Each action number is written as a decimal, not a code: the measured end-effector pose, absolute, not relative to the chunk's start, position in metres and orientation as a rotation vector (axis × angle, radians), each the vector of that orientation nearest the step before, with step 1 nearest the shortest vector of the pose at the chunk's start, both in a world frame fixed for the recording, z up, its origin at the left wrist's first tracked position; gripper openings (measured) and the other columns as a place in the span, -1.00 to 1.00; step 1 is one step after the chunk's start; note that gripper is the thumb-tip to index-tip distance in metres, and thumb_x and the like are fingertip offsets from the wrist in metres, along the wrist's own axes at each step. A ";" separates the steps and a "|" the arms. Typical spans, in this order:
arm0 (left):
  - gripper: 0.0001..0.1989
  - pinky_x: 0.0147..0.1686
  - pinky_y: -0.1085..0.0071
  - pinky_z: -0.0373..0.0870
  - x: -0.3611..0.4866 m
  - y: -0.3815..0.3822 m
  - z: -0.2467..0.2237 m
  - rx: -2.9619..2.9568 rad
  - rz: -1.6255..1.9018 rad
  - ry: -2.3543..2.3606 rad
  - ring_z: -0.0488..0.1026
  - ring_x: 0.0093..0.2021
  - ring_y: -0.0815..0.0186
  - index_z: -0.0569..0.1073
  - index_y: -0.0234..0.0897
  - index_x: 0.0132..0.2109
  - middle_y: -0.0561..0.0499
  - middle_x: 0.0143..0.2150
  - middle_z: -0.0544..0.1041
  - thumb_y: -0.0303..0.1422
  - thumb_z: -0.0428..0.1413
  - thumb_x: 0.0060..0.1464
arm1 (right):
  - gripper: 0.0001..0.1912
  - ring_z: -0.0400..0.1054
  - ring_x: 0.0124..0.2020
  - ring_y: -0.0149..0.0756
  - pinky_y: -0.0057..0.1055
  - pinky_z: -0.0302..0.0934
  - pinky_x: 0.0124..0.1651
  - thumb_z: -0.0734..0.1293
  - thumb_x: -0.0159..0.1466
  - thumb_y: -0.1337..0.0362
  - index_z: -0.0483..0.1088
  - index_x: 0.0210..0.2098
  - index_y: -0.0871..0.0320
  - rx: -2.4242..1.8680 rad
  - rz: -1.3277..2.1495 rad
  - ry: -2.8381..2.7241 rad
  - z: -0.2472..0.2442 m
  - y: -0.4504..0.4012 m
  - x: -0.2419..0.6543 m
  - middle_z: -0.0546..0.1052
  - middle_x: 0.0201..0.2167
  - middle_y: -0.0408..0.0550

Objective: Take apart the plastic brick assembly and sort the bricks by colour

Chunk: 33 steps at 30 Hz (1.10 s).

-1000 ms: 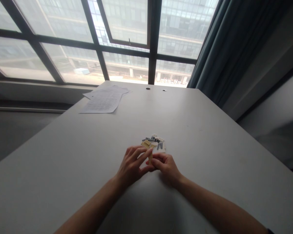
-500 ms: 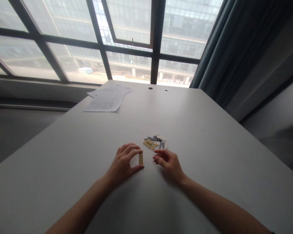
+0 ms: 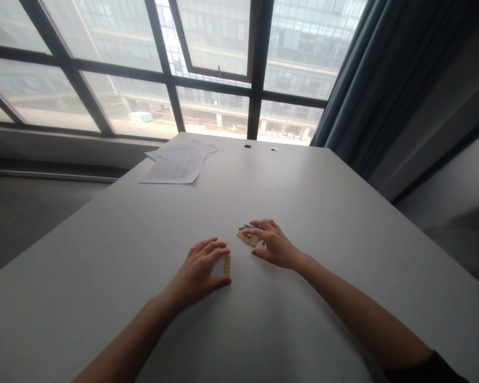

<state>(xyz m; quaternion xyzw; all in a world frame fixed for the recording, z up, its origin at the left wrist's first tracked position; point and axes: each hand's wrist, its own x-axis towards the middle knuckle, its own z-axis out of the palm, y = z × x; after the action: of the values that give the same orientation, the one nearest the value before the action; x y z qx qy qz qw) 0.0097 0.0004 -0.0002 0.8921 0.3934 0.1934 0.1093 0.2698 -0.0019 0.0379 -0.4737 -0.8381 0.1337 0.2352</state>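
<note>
My left hand (image 3: 207, 266) grips a narrow tan building-block plate (image 3: 227, 266) by its two ends, thumb at the near end and fingers at the far end. Over a small pile of loose bricks reaches my right hand (image 3: 273, 244), its thumb and fingers spread apart with nothing seen between them. Tan studded pieces (image 3: 247, 239) show at the pile's left side, with grey pieces (image 3: 244, 227) just behind them. The rest of the pile is hidden under my right hand.
The white table (image 3: 303, 202) stretches away to a large window. Printed papers (image 3: 175, 165) lie at its far left. Two small holes sit near the far edge, and a dark curtain (image 3: 351, 80) hangs at the right.
My right hand has moved forward onto the pile and its fingers have spread. My left hand, still holding the tan plate, has shifted slightly left and nearer.
</note>
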 end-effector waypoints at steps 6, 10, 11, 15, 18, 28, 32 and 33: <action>-0.56 0.17 -0.01 0.12 0.009 0.001 -0.002 2.623 0.547 1.159 0.19 0.23 -0.01 0.46 -0.09 -0.01 -0.04 0.12 0.42 -0.08 0.21 -0.04 | -0.42 -0.07 0.30 0.05 0.06 -0.07 0.22 0.34 0.12 0.34 0.31 0.15 0.02 -1.339 0.296 -2.708 0.051 0.040 0.256 0.15 0.29 0.03; -0.56 0.17 -0.02 0.11 0.009 0.001 -0.005 2.637 0.565 1.148 0.21 0.22 -0.01 0.46 -0.08 -0.01 -0.04 0.12 0.43 -0.08 0.21 -0.04 | -0.46 -0.05 0.29 0.09 0.07 -0.08 0.21 0.36 0.08 0.32 0.37 0.08 -0.01 -1.327 0.211 -2.821 0.050 0.051 0.252 0.17 0.28 0.02; -0.56 0.17 -0.02 0.12 0.009 0.001 -0.005 2.638 0.567 1.147 0.21 0.21 -0.02 0.46 -0.09 -0.01 -0.05 0.12 0.43 -0.08 0.21 -0.04 | -0.48 -0.04 0.29 0.09 0.07 -0.07 0.21 0.36 0.08 0.32 0.39 0.06 -0.01 -1.317 0.190 -2.837 0.049 0.052 0.251 0.18 0.28 0.02; -0.57 0.16 -0.02 0.14 0.010 0.000 -0.002 2.635 0.577 1.142 0.23 0.20 -0.02 0.46 -0.09 -0.01 -0.05 0.11 0.43 -0.10 0.22 -0.04 | -0.57 0.01 0.27 0.07 0.05 -0.04 0.18 0.37 0.07 0.32 0.44 -0.03 0.01 -1.292 0.144 -2.860 0.049 0.052 0.248 0.24 0.24 0.03; -0.57 0.16 -0.03 0.13 0.010 -0.001 -0.001 2.639 0.565 1.140 0.22 0.20 -0.02 0.46 -0.09 -0.01 -0.05 0.11 0.43 -0.11 0.22 -0.04 | -0.63 0.05 0.24 0.07 0.02 -0.01 0.17 0.40 0.05 0.31 0.47 -0.12 0.07 -1.259 0.113 -2.853 0.049 0.053 0.246 0.29 0.20 0.07; -0.57 0.15 -0.01 0.17 0.010 0.000 -0.005 2.667 0.637 1.105 0.25 0.19 -0.01 0.46 -0.11 0.00 -0.07 0.09 0.45 -0.10 0.21 -0.03 | -0.61 0.08 0.22 -0.03 -0.04 -0.04 0.21 0.43 0.02 0.32 0.46 -0.12 0.13 -1.078 0.304 -2.556 0.045 0.037 0.254 0.35 0.14 0.10; -0.52 0.13 -0.02 0.18 0.011 0.001 -0.004 2.676 0.668 1.097 0.27 0.17 -0.02 0.43 -0.12 0.03 -0.08 0.08 0.46 -0.11 0.23 -0.05 | -0.65 0.20 0.13 -0.11 -0.09 0.02 0.20 0.42 0.02 0.25 0.49 -0.16 0.09 -1.009 0.955 -2.010 0.043 0.011 0.254 0.40 0.07 0.03; -0.49 0.12 -0.01 0.20 0.012 0.001 -0.003 2.680 0.704 1.087 0.28 0.16 -0.01 0.41 -0.13 0.05 -0.09 0.07 0.46 -0.12 0.24 -0.05 | -0.69 0.24 0.10 -0.13 -0.11 0.04 0.18 0.40 0.04 0.23 0.50 -0.19 0.09 -0.938 1.172 -1.802 0.042 0.003 0.253 0.42 0.04 0.02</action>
<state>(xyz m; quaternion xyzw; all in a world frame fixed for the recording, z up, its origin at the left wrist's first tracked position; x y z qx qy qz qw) 0.0119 0.0006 -0.0027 0.8973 0.3641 0.2356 0.0825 0.2531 0.0031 0.0417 -0.3687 -0.7081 0.4606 0.3879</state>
